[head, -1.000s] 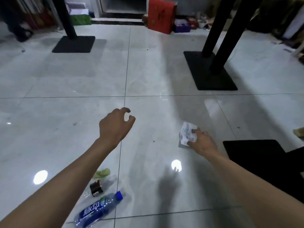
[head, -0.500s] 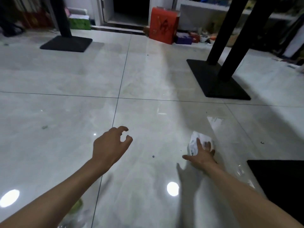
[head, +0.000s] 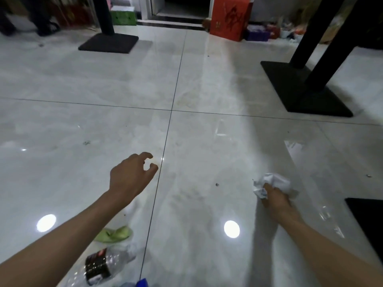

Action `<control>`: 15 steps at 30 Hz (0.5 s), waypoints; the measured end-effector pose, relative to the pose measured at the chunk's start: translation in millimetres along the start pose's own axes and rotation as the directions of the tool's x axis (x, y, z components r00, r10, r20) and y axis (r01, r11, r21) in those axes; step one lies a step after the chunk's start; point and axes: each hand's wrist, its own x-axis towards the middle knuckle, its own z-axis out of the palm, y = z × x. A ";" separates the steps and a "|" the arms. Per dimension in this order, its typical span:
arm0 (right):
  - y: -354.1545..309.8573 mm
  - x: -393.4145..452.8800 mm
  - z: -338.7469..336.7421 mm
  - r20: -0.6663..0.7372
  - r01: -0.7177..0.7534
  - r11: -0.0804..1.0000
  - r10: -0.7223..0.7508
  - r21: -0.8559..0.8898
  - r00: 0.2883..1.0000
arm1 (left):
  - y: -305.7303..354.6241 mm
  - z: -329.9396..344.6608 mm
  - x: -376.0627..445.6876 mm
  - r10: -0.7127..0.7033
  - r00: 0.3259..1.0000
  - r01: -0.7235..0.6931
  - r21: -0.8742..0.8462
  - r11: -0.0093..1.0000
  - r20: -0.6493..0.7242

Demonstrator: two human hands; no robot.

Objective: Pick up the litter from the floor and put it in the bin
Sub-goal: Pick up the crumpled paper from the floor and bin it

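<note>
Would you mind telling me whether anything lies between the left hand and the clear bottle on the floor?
Nothing visible does. The left hand hovers empty, and only its own forearm passes beside the clear bottle. The green scrap lies just beyond the bottle.

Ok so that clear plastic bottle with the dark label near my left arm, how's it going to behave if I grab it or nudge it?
The clear bottle looks empty, so it is probably light for its size. Its wall looks thin and dented, so it would likely crumple under a firm grip. It lies on its side on glossy tile, so a nudge may send it rolling or sliding.
</note>
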 end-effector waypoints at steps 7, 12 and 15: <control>-63.1 -66.5 -32.8 0.105 0.110 0.991 -0.118 0.076 0.988 | 3.3 -9.3 -11.2 0.041 0.999 -0.040 0.042 0.998 -0.013; -98.6 -95.9 -35.1 0.108 0.234 0.962 -0.249 0.140 0.962 | -6.2 -11.2 -28.8 0.071 0.997 -0.071 0.063 0.995 -0.002; -119.9 -117.9 -38.2 0.042 0.331 0.936 -0.338 0.122 0.940 | -17.1 -12.8 -39.4 0.091 0.996 -0.092 0.088 0.992 0.021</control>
